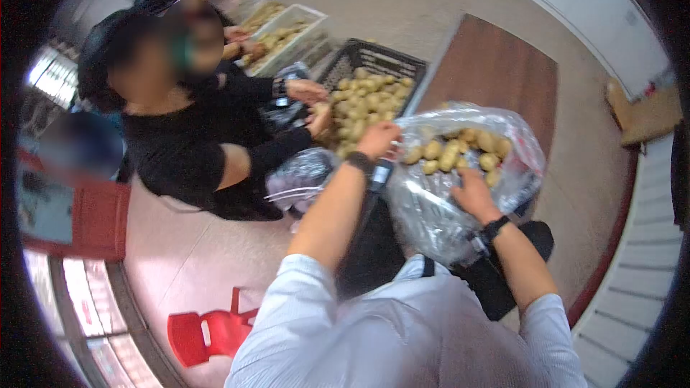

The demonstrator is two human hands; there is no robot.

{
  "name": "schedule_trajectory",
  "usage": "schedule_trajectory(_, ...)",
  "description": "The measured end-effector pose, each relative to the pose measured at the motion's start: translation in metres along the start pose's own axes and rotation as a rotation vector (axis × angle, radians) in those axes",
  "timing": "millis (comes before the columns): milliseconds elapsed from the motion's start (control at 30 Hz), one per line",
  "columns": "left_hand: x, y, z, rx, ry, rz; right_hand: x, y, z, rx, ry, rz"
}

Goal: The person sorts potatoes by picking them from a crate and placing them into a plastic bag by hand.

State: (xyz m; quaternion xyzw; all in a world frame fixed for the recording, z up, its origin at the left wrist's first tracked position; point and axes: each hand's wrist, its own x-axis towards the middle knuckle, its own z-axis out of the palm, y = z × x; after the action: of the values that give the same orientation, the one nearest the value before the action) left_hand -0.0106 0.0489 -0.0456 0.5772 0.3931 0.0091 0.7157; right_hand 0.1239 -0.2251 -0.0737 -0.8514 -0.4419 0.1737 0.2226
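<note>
A large clear plastic bag [424,208] lies wide-mouthed in front of me, with several small yellowish potatoes [449,154] inside. My left hand [379,142] is closed on the bag's left rim, fingers pinching the film. Inside the bag mouth, my right hand [474,195] touches the near side of the potatoes, thumb apart from the fingers. Its fingertips are partly hidden among them, and I see no potato held in it. Both my wrists carry dark bands.
A black crate [413,68] of potatoes stands left of the brown tabletop [496,57]. A co-worker in black [180,136] reaches into that crate from the left. Beyond is a white crate [316,25] with potatoes. A red plastic stool [205,334] stands on the floor.
</note>
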Motion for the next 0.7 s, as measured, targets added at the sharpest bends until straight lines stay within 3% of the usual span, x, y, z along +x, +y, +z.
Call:
schedule_trajectory(167, -0.001, 0.004, 0.007, 0.061, -0.034, 0.010, 0.030, -0.015, 0.009, 0.018, 0.032, -0.067)
schedule_trajectory(333, -0.001, -0.008, 0.001, 0.074, -0.038, 0.029, 0.040, -0.020, 0.039, -0.173, 0.088, -0.085)
schedule_trajectory(433, -0.001, -0.008, 0.001, 0.057, -0.025, 0.013, 0.034, -0.032, 0.032, -0.162, -0.029, 0.011)
schedule_trajectory(700, -0.001, -0.010, -0.002, 0.025, -0.034, -0.007, 0.016, -0.018, 0.035, -0.294, 0.067, -0.024)
